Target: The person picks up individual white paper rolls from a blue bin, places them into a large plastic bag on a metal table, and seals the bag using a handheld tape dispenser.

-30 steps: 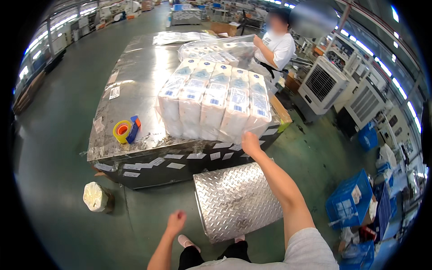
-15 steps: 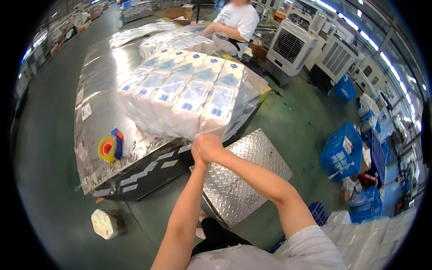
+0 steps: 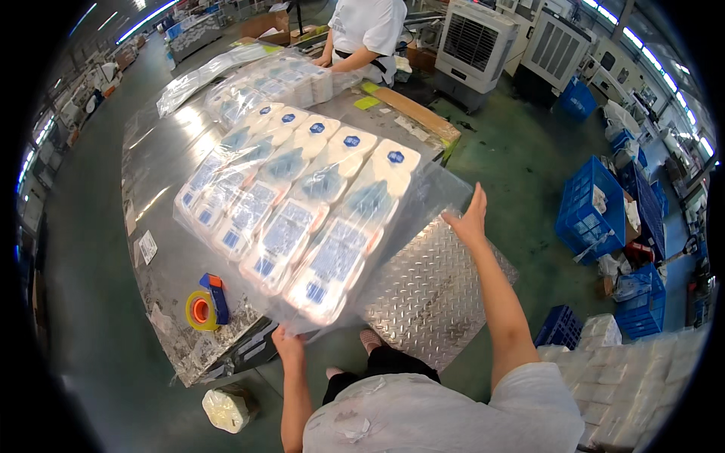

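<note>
A large clear plastic bag (image 3: 343, 321) holds rows of white packs with blue printed labels (image 3: 325, 253), lying on a metal-topped table (image 3: 170, 170) and reaching over its near edge. At the bag's near left corner my left hand (image 3: 288, 346) is closed on the plastic. My right hand (image 3: 470, 217) is at the right edge of the film, thumb and fingers apart; whether it touches the film is hard to tell. Across the table a co-worker in a white T-shirt (image 3: 366, 23) has both hands at a second wrapped bundle (image 3: 276, 81).
A tape roll in a blue dispenser (image 3: 202, 309) lies at the table's near left. Below are a diamond-plate metal platform (image 3: 430, 302) and a wrapped roll (image 3: 226, 409). Blue crates (image 3: 593, 211) and stacked white packs (image 3: 634, 385) stand right; an air cooler (image 3: 476, 49) stands behind.
My hands, together at the bag's near edge before, are now apart: left at its near corner, right out at its right side. The bagged packs sit closer, and the view has shifted.
</note>
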Demonstrator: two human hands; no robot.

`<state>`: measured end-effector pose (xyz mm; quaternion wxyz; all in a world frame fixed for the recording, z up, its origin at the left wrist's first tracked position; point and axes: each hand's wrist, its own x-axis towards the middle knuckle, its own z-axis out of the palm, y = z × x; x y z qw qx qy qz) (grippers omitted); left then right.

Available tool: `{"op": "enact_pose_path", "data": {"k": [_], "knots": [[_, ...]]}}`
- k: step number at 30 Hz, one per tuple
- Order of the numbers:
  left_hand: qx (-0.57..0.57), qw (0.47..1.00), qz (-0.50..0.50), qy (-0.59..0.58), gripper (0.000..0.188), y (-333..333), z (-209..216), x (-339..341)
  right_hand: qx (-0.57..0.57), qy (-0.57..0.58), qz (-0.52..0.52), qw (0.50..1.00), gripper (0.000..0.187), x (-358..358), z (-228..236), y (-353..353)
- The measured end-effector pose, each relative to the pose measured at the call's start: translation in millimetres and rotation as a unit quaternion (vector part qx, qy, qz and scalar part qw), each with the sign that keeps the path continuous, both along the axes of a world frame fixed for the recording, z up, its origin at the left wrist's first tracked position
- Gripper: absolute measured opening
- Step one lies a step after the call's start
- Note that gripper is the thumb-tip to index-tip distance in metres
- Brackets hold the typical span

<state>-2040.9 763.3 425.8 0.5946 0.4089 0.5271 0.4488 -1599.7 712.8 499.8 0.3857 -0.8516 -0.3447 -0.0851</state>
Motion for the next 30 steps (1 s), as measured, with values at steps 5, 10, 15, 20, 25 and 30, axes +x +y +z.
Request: {"op": "enact_pose_path", "data": {"k": [5, 10, 15, 20, 25, 30], "knots": [[0.006, 1.000, 0.002, -0.021, 0.016, 3, 20, -29, 0.144, 0.190, 0.176, 0.955, 0.029, 11, -55, 44], [0.039, 0.995, -0.048, 0.081, 0.013, 6, 43, -88, 0.241, 0.565, 0.063, 0.787, 0.013, -88, -55, -19], [-0.089, 0.991, -0.102, 0.022, 0.012, 15, 72, -165, 0.287, 0.574, -0.127, 0.756, 0.018, -205, -16, -137], [-0.108, 0.980, -0.158, 0.049, 0.012, 43, 82, -201, 0.391, 0.532, -0.349, 0.665, 0.019, -320, 50, -157], [-0.101, 0.971, -0.214, 0.040, 0.013, 75, 95, -198, 0.474, 0.474, -0.311, 0.674, 0.013, -368, 71, -204], [-0.053, 0.961, -0.271, 0.025, 0.013, 93, 134, -167, 0.528, 0.405, -0.337, 0.666, 0.009, -376, 118, -238]]}}
